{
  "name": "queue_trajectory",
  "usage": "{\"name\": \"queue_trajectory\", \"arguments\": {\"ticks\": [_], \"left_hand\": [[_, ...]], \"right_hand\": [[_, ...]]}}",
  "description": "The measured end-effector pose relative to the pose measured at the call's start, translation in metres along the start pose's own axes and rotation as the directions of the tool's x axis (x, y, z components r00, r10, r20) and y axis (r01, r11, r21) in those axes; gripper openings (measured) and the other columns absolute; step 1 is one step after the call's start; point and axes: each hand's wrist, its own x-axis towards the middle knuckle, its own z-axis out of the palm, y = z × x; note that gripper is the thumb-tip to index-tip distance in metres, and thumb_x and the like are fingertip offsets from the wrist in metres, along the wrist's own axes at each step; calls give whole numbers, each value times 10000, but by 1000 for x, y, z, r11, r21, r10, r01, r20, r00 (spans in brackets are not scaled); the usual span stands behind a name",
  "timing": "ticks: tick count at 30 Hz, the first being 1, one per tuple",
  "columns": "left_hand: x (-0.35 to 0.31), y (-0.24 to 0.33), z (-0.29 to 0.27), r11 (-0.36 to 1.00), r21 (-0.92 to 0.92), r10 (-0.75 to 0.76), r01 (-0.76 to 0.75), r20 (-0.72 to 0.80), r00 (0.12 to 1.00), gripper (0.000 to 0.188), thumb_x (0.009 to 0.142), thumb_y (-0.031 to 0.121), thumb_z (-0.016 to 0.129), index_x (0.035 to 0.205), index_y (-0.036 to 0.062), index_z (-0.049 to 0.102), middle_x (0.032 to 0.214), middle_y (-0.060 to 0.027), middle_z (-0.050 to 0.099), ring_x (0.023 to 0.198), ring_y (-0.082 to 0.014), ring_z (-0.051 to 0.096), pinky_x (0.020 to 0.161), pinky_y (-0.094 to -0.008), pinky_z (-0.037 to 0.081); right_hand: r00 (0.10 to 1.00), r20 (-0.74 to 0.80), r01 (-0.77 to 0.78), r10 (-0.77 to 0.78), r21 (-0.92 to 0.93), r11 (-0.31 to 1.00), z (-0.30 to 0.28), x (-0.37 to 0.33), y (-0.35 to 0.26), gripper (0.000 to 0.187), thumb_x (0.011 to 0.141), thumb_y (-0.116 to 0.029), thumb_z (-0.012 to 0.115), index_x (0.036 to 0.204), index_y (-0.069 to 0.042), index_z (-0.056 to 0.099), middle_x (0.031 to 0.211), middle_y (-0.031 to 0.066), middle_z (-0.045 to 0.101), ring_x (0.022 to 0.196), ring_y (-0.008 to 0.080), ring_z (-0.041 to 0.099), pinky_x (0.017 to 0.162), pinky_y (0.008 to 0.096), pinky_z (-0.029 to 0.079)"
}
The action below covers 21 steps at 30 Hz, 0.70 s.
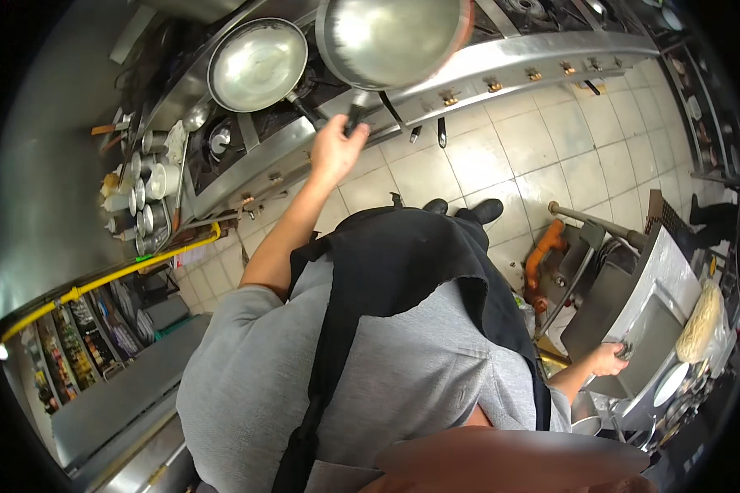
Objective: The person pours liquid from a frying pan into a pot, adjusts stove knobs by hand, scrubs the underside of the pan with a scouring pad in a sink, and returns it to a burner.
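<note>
My left hand (337, 148) reaches to the stove with its fingers closed round the black handle of a large frying pan (390, 41). That pan is tilted, its wide metal inside showing, and its edge is blurred. Just left of it, a smaller frying pan (257, 66) sits on the stove, its dark handle ending close to my left hand. Over at the right, my right hand (607, 359) is at the edge of a metal sink (651, 320). Its fingers close on a small dark grey wad (624, 351), perhaps a scouring pad; its kind is unclear.
The stove front (501, 70) runs across the far side with a row of knobs. Metal pots (144, 197) and a ladle (196, 117) stand at the left, near a yellow pipe (115, 283). Orange drain pipes (543, 255) are below the sink. A white plate (672, 384) lies among dishes.
</note>
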Motion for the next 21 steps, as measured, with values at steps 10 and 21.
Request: {"name": "queue_trajectory", "arguments": {"ticks": [10,21], "left_hand": [[48,-76,-65,853,326,-197,407,-521,830,462,883,422,651,1063,-3,632,984,-256,711,951,-442,683,845,-510,527],[103,-89,-3,836,-264,-548,481,-358,756,645,781,400,755,1174,-70,553,1176,-291,658,1122,-429,634,986,-459,474]], "right_hand": [[994,74,-86,84,29,996,-11,-5,-17,688,877,-513,627,1423,-115,496,1341,210,556,1239,388,562,1013,528,469],[993,66,-102,101,10,995,-10,-3,-11,677,869,-522,628,1407,-128,512,1325,198,583,1244,397,557,997,539,480]]}}
